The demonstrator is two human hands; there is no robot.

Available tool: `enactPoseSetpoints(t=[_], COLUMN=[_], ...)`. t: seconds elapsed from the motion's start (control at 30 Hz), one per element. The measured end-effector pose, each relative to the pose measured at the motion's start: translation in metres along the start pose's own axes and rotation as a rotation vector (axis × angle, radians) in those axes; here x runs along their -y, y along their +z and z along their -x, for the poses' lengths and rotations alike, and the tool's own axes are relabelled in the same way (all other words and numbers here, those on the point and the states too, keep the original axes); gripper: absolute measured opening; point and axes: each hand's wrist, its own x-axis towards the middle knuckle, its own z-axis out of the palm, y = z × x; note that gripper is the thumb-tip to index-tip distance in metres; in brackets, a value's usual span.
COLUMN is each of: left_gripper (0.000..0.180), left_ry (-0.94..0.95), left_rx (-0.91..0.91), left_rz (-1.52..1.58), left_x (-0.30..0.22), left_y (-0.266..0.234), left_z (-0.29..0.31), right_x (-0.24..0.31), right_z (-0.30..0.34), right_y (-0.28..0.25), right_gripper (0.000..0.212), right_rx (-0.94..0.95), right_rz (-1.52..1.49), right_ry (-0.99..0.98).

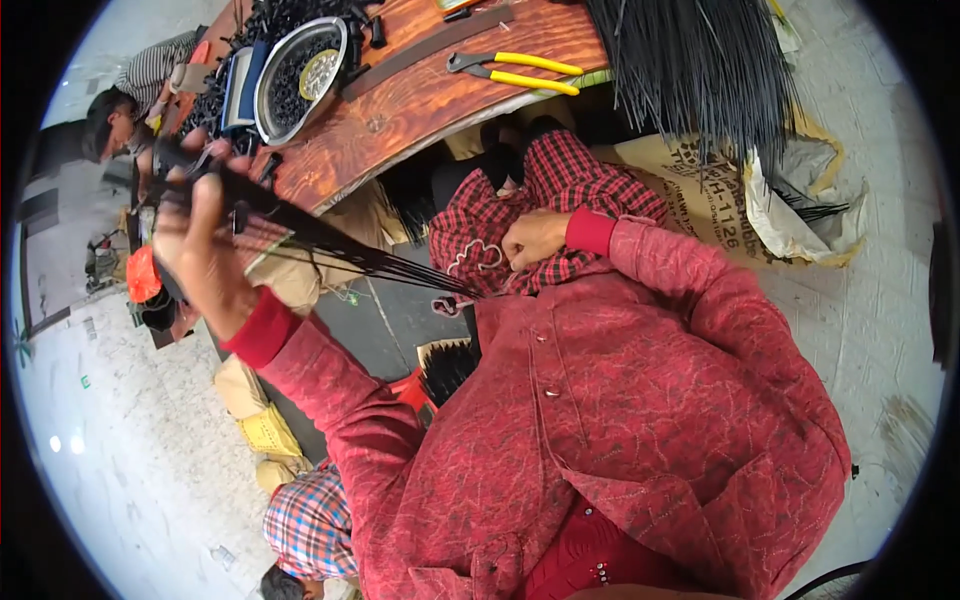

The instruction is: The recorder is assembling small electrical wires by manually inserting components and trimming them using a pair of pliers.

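My left hand (pixel 205 245) is raised at the far left and closed around a bundle of thin black cords (pixel 335 235). The cords run taut from it down toward my lap, where a small pinkish loop (pixel 446 305) lies beside their lower end. My right hand (pixel 534 240) rests on red-and-black checked cloth (pixel 565 170) over my lap, its fingers curled in. What it may hold is hidden. A crumpled white string (pixel 474 257) lies just left of it.
On the wooden table (pixel 400 110) ahead lie yellow-handled pincers (pixel 515 72), a dark flat bar (pixel 430 52) and a metal bowl (pixel 300 80) of small black parts. Black strands (pixel 695 75) hang at the right over a sack (pixel 700 195). Other people sit at far left and lower left.
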Motion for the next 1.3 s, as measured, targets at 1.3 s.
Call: enactPoseSetpoints(t=[1.3], left_gripper=[0.044], left_ry=[0.053], left_rx=[-0.087], left_rz=[0.344], left_x=[0.052], left_y=[0.015], left_z=[0.083], right_x=[0.217], right_z=[0.019], right_y=[-0.126], right_gripper=[0.014], right_rx=[-1.029], right_rz=[-0.227], right_ry=[-0.769])
